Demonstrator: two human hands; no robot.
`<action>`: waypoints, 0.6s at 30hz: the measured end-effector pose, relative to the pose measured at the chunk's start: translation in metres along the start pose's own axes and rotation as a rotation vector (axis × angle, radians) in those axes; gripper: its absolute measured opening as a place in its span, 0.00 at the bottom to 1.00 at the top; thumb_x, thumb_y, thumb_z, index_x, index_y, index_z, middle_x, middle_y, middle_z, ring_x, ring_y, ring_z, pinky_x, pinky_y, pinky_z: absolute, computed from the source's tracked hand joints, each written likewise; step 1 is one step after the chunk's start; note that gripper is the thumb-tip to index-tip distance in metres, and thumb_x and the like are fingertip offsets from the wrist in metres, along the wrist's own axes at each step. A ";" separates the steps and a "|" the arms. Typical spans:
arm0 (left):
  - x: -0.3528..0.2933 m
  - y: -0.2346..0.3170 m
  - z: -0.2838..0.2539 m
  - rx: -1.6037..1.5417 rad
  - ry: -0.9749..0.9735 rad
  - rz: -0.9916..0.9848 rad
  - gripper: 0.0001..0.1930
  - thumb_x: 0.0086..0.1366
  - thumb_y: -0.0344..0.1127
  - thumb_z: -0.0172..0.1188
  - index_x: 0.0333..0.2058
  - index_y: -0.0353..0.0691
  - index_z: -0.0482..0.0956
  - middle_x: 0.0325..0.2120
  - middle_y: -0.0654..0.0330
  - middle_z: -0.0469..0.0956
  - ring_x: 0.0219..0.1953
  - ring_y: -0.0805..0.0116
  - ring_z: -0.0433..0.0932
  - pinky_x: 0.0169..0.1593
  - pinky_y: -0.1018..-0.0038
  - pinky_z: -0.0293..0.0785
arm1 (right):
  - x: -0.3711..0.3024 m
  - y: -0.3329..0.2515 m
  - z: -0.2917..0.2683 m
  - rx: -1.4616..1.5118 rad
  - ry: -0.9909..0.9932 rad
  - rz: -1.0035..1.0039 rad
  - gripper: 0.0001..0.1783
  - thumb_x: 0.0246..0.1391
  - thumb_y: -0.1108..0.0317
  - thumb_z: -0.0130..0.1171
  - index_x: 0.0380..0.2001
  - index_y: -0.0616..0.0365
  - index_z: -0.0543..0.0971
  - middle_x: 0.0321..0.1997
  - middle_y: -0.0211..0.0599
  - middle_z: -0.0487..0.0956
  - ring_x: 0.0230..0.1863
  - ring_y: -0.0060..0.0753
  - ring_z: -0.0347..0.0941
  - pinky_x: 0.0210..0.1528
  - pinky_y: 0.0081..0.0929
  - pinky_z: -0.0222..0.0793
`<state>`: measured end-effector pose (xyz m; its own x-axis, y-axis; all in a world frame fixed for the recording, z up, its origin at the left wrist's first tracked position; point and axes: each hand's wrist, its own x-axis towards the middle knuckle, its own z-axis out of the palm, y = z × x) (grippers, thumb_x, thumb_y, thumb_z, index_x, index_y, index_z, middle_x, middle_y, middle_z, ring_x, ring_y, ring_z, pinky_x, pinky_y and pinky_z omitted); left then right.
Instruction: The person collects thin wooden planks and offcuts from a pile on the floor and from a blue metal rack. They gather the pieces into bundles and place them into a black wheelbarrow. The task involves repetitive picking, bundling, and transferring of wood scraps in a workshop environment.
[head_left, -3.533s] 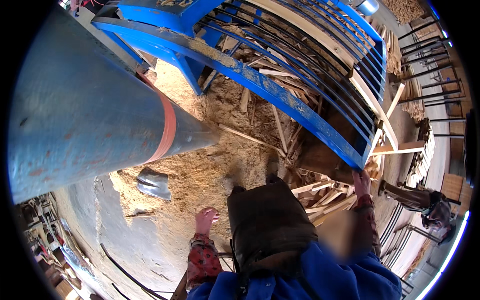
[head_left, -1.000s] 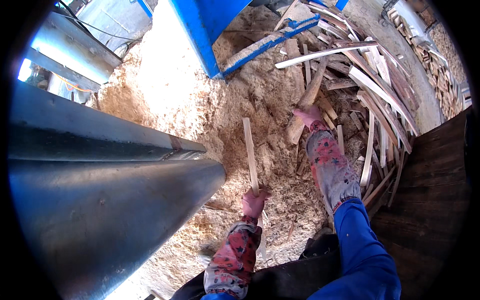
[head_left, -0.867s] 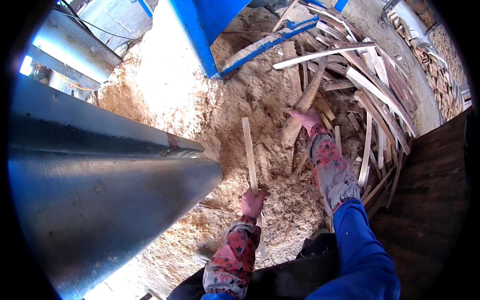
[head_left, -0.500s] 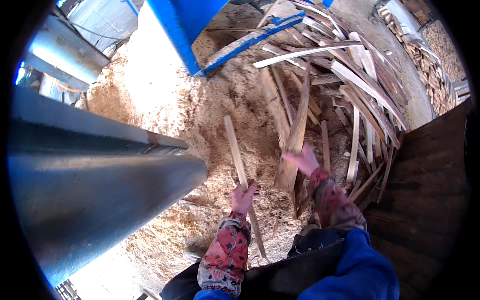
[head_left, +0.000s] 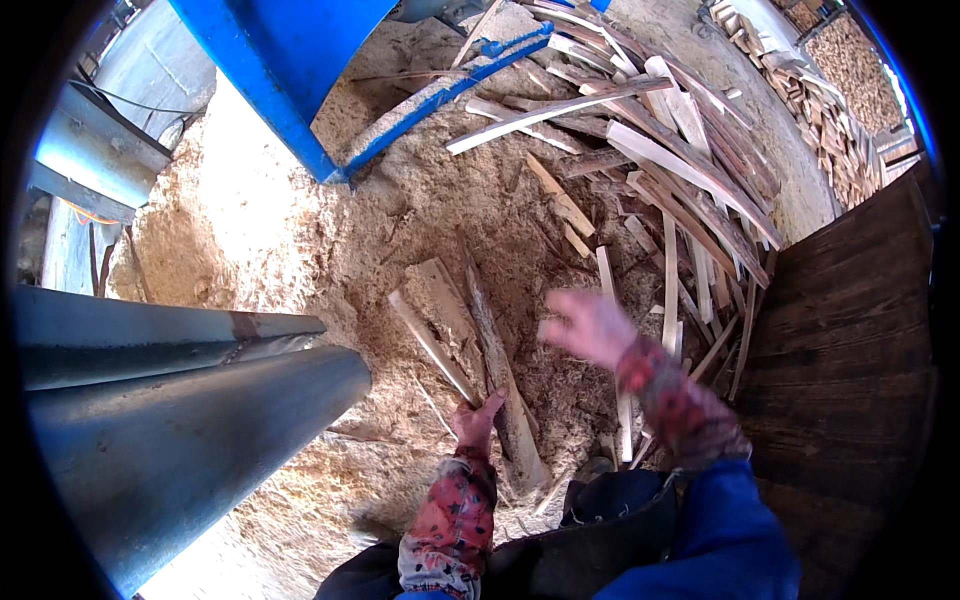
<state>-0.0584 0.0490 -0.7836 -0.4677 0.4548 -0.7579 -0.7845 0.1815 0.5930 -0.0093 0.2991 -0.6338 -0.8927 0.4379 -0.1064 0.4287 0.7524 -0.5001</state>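
Observation:
Low in the middle, my left hand (head_left: 478, 420) is closed around a small bunch of wood strips. A thin pale strip (head_left: 428, 340) lies on its left side, a wider board (head_left: 441, 305) behind, and a rough bark-edged slab (head_left: 508, 405) along its right, under the thumb. All of them slant up and to the left over the sawdust. My right hand (head_left: 590, 325) hangs in the air to the right of the bunch, empty and blurred by motion, its fingers stretched toward the left. Just past it stands a narrow pale strip (head_left: 626, 420) on the ground.
A heap of long wood offcuts (head_left: 690, 170) spreads at the far right. Sawdust (head_left: 270, 240) covers the ground. A large metal cylinder (head_left: 200, 440) juts in from the left, a blue metal frame (head_left: 290, 70) stands ahead, and a dark plank wall (head_left: 840, 350) rises at right.
My left hand now grips the board and slab along with the thin strip. My right hand has let go of the wood and moved off it. The view has shifted rightward.

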 end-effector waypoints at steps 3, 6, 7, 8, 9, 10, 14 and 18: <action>0.011 -0.015 0.007 0.135 0.017 0.099 0.33 0.44 0.41 0.76 0.45 0.30 0.72 0.36 0.57 0.80 0.36 0.68 0.78 0.41 0.72 0.74 | 0.099 0.051 -0.062 -0.378 0.376 -0.093 0.24 0.52 0.56 0.58 0.43 0.66 0.73 0.46 0.49 0.70 0.48 0.50 0.70 0.47 0.41 0.70; 0.000 0.002 0.020 0.477 0.123 0.142 0.35 0.43 0.41 0.76 0.47 0.29 0.70 0.38 0.54 0.80 0.39 0.66 0.78 0.44 0.71 0.75 | 0.179 0.076 -0.106 -0.651 0.559 -0.231 0.19 0.48 0.64 0.59 0.43 0.62 0.75 0.48 0.46 0.69 0.51 0.48 0.66 0.52 0.41 0.65; -0.006 0.011 0.027 0.470 0.112 0.127 0.36 0.42 0.43 0.76 0.46 0.28 0.70 0.39 0.51 0.80 0.39 0.64 0.79 0.45 0.70 0.75 | 0.198 0.089 -0.111 -0.727 0.522 -0.159 0.19 0.48 0.65 0.57 0.44 0.60 0.75 0.47 0.44 0.70 0.52 0.46 0.65 0.54 0.39 0.63; -0.014 0.021 0.035 0.468 0.129 0.126 0.36 0.42 0.43 0.76 0.46 0.28 0.70 0.38 0.51 0.80 0.39 0.64 0.79 0.44 0.70 0.75 | 0.211 0.102 -0.114 -0.806 0.482 -0.083 0.18 0.48 0.67 0.56 0.45 0.57 0.76 0.47 0.43 0.70 0.54 0.45 0.64 0.56 0.37 0.61; -0.022 0.029 0.039 0.462 0.158 0.123 0.36 0.42 0.43 0.76 0.46 0.28 0.70 0.38 0.51 0.80 0.38 0.64 0.79 0.44 0.69 0.75 | 0.222 0.109 -0.113 -0.828 0.450 -0.024 0.19 0.50 0.67 0.53 0.47 0.52 0.76 0.45 0.39 0.71 0.54 0.42 0.64 0.58 0.40 0.58; -0.024 0.032 0.044 0.458 0.184 0.121 0.36 0.42 0.43 0.76 0.46 0.28 0.70 0.38 0.51 0.80 0.38 0.63 0.79 0.44 0.69 0.76 | 0.225 0.118 -0.114 -0.863 0.431 0.006 0.19 0.50 0.66 0.53 0.48 0.51 0.75 0.46 0.38 0.72 0.54 0.41 0.64 0.59 0.44 0.56; 0.002 -0.007 0.027 0.224 0.103 0.162 0.33 0.43 0.38 0.76 0.45 0.29 0.70 0.38 0.53 0.80 0.36 0.64 0.79 0.43 0.69 0.76 | 0.234 0.107 -0.114 -0.907 0.214 0.271 0.20 0.53 0.67 0.51 0.51 0.46 0.74 0.48 0.33 0.73 0.57 0.39 0.62 0.60 0.65 0.46; -0.020 0.032 0.042 0.289 0.137 0.091 0.33 0.44 0.36 0.75 0.46 0.29 0.68 0.38 0.53 0.79 0.37 0.65 0.79 0.43 0.70 0.76 | 0.239 0.098 -0.109 -0.930 0.097 0.355 0.16 0.54 0.68 0.50 0.45 0.46 0.79 0.51 0.32 0.73 0.57 0.40 0.62 0.59 0.67 0.46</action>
<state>-0.0569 0.0823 -0.7380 -0.5966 0.3629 -0.7158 -0.5976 0.3943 0.6981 -0.1658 0.5312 -0.6142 -0.6942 0.7192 -0.0282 0.6437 0.6379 0.4226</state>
